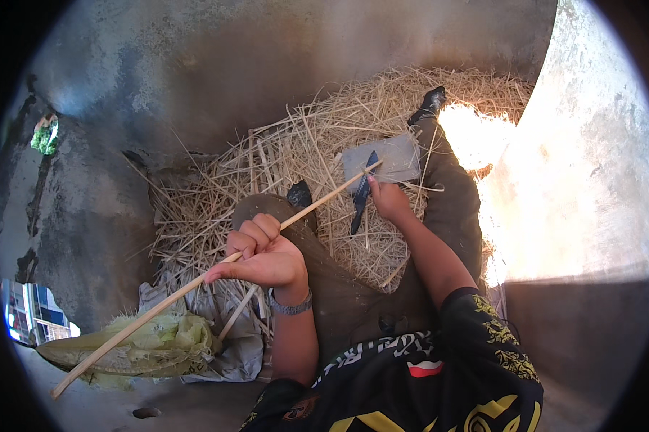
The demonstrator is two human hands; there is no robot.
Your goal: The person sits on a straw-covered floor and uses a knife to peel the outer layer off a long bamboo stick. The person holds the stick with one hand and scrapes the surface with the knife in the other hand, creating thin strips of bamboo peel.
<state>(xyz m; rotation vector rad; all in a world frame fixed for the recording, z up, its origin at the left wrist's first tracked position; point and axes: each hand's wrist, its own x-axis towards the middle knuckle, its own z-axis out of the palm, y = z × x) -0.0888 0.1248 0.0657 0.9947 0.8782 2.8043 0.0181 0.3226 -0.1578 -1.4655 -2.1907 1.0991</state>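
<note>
Wooden stick (166,305) through the left grip (268,258)

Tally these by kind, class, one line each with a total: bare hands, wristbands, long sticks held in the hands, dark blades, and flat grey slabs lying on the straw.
Bare hands: 2, left hand and right hand
Wristband: 1
Long stick: 1
Dark blade: 1
Grey slab on the straw: 1
Total: 6

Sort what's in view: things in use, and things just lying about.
In use:
pale stick, in the left hand
dark blade, at the right hand
grey board, probably

Lying about:
yellowish sack
loose straw-like strips
</note>
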